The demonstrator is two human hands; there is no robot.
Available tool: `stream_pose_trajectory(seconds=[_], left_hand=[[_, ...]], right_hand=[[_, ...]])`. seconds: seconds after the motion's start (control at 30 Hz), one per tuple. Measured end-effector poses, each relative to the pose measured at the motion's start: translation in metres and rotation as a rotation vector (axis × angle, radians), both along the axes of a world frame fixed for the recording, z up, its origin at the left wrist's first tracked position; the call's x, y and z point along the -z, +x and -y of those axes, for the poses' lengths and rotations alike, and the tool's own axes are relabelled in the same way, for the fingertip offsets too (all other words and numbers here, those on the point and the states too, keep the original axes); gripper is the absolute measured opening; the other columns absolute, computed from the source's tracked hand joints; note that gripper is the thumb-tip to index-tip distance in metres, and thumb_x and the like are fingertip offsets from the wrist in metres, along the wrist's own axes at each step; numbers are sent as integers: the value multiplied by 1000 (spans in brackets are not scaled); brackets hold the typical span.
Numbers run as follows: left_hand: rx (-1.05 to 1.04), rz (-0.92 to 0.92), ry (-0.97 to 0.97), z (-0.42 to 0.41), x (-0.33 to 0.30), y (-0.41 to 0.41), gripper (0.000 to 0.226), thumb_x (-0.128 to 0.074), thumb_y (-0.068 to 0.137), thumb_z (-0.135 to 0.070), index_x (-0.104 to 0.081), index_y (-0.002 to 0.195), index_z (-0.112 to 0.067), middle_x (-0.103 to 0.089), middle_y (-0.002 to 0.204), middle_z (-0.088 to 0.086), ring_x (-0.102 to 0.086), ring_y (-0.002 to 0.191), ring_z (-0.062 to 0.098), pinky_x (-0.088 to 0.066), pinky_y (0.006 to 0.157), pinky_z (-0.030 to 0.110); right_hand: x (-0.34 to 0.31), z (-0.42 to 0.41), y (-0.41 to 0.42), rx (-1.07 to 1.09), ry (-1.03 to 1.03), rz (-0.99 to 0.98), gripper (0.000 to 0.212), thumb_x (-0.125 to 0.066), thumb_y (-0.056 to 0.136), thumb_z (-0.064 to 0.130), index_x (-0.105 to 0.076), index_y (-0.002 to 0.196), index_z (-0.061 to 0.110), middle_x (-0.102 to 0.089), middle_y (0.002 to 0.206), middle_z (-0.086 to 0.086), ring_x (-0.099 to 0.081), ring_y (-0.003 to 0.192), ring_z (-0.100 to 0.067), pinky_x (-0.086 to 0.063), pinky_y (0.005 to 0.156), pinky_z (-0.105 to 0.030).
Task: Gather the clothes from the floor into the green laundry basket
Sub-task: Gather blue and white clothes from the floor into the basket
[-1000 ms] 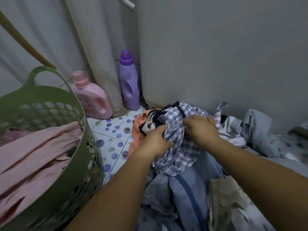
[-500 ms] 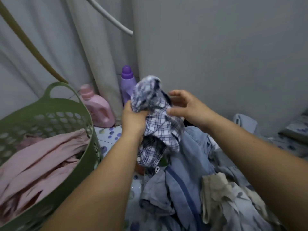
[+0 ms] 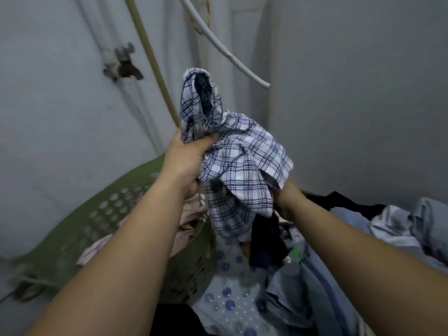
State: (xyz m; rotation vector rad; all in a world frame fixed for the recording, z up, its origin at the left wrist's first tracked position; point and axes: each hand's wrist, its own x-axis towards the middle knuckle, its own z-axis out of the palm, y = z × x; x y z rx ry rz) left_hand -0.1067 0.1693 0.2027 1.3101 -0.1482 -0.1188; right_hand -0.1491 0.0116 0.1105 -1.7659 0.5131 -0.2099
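I see checked shirt (image 3: 238, 163) lifted off floor, bunched in left hand (image 3: 186, 158), fist tight on cloth. Right hand (image 3: 284, 195) half hidden under hem, grip unclear. Green basket (image 3: 97, 214) lower left, pink clothes (image 3: 189, 214) already inside. Blue pile (image 3: 339, 275) left on floor; task partway, I judge.

The dotted tile floor (image 3: 228, 301) carries the green laundry basket (image 3: 80, 226) and heaped clothes (image 3: 322, 282).
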Motion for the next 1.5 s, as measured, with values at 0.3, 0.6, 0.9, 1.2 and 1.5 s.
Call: stream_pose_trajectory(seconds=[0.3, 0.6, 0.9, 1.2, 1.5], left_hand=[[-583, 332, 304, -105, -22, 22, 36, -69, 79, -14, -56, 111, -24, -66, 109, -4, -62, 102, 16, -51, 94, 35], [-124, -45, 1603, -176, 48, 35, 65, -62, 79, -36, -41, 136, -14, -42, 139, 22, -43, 125, 39, -38, 106, 42], [430, 7, 1852, -155, 91, 35, 83, -59, 84, -54, -6, 147, -48, 17, 160, -1, 18, 147, 32, -2, 112, 69], [899, -193, 2120, -151, 113, 36, 38, -53, 92, -32, -59, 127, -19, -61, 129, 3, -59, 99, 19, -48, 98, 33], [317, 353, 1694, -6, 56, 35, 28, -50, 91, -16, -62, 114, -8, -62, 108, 13, -59, 97, 33, -48, 82, 38]], right_hand=[[-66, -94, 64, -81, 207, 492, 26, -45, 82, 6, -55, 94, 27, -65, 98, 0, -60, 104, -24, -48, 99, -47], [-47, -145, 67, -983, -1062, -224, 32, -66, 84, 23, -63, 112, 8, -63, 112, -12, -57, 105, -30, -44, 83, -29], [-25, -108, 75, -650, -1058, -131, 29, -58, 88, 24, -62, 116, 15, -59, 122, -9, -56, 110, -28, -48, 89, -36], [-14, -63, 61, -397, -811, 27, 23, -54, 90, 17, -67, 109, 16, -61, 118, -6, -53, 86, -16, -44, 77, -27], [28, 17, 33, -232, -663, -161, 17, -59, 87, 14, -69, 101, 11, -69, 95, -12, -54, 77, -18, -39, 73, -23]])
